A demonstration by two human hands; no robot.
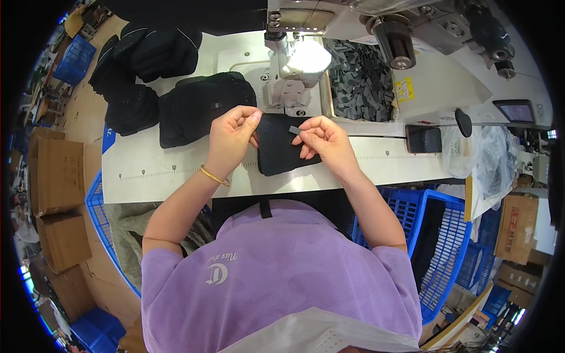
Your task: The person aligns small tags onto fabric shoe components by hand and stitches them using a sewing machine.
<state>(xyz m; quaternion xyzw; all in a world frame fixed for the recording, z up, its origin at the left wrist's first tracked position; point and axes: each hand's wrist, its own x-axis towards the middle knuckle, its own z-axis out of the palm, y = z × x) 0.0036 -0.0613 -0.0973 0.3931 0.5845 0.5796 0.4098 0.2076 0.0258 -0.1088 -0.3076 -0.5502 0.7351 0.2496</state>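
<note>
A black mesh fabric piece [276,156] lies on the white sewing table in front of the lit machine head [294,76]. My left hand [235,132] pinches its upper left corner between thumb and fingers. Over the same piece, my right hand [323,144] holds a small grey tab [295,130] between thumb and forefinger, its free end pointing up and left. Beside my left hand sits a stack of black fabric pieces [194,112]. Behind the right hand, a tray holds many loose grey tabs [362,79].
More black fabric pieces [132,109] are heaped at the table's left. A phone [424,139] lies at the right, beside clear plastic bags [488,159]. Blue baskets [438,247] stand below the table's front edge. Cardboard boxes [59,176] stand on the floor to the left.
</note>
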